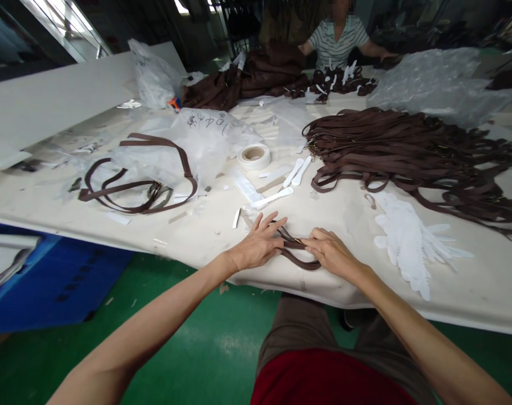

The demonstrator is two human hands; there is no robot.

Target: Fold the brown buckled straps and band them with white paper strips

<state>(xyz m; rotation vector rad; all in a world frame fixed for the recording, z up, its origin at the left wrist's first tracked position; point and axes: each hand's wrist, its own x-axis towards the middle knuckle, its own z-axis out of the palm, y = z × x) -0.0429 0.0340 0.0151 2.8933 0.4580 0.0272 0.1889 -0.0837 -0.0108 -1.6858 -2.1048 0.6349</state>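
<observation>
A coiled brown strap [302, 262] with a small gold-coloured metal fitting [297, 241] lies near the table's front edge. My left hand [259, 244] rests over the coil's left end, fingers stretched and spread, the thumb side against the strap. On the right side, my right hand [329, 250] is closed, its fingertips pinching the strap beside the metal fitting. Part of the coil is hidden under both hands. Just beyond my left hand lie a white toothed strip [272, 198] and a small blade-like piece [236, 218].
A large pile of brown straps [399, 140] lies right, with white paper-like strips [401, 236] before it. A tape roll [254, 157] stands mid-table. Left are a loose strap [184, 157] and plastic bags [152, 76]. Across the table is a person in a striped shirt [338, 42].
</observation>
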